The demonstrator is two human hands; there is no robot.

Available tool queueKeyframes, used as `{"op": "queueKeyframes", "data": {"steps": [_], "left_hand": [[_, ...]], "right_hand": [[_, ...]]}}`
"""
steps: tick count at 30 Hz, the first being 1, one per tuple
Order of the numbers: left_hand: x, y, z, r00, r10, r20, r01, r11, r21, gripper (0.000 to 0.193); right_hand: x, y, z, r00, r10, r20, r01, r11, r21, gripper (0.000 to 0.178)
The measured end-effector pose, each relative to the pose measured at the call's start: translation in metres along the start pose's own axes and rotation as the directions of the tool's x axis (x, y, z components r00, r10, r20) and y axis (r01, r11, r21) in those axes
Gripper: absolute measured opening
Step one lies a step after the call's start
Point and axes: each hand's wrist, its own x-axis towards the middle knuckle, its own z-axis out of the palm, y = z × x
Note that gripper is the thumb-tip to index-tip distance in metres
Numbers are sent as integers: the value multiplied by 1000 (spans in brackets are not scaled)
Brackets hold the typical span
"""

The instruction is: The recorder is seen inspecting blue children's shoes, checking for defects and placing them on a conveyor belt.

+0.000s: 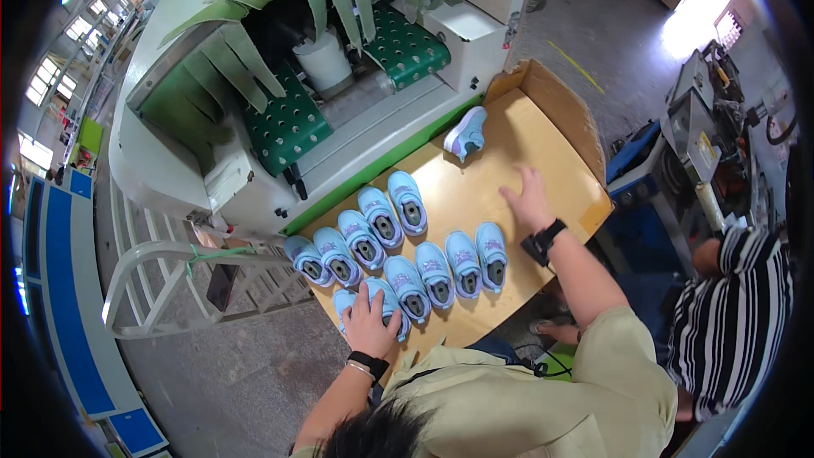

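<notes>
Several light blue shoes with purple trim stand on a tan table in two slanting rows. The far row includes a shoe at its right end; the near row ends on the right with another shoe. My left hand rests with spread fingers on the shoes at the near row's left end, partly hiding them. Over the bare tabletop to the right, my right hand is open, fingers apart, holding nothing. Beyond it, a single shoe sits apart near the machine.
A white machine with green conveyor belts and hanging strip curtains borders the table's far side. Brown cardboard edges the table's right end. A metal rack stands left. At right is a person in a striped shirt beside equipment.
</notes>
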Motion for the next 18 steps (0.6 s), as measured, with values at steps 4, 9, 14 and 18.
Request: {"op": "queueKeyframes", "data": {"steps": [4, 9, 14, 18], "left_hand": [[3, 1, -3, 1000, -6, 9, 6, 1000, -7, 52], [6, 2, -6, 999, -14, 40, 15, 1000, -18, 53], [11, 4, -19, 992, -27, 121, 37, 997, -75, 55], [42, 15, -48, 985, -95, 146, 134, 949, -286, 73]], "right_hand": [[97, 5, 7, 931, -366, -2, 353, 899, -261, 62], [169, -4, 53, 751, 550, 364, -658, 669, 346, 65], [163, -17, 103, 767, 464, 444, -636, 457, 622, 67], [124, -62, 71, 842, 499, 207, -512, 616, 598, 82]]}}
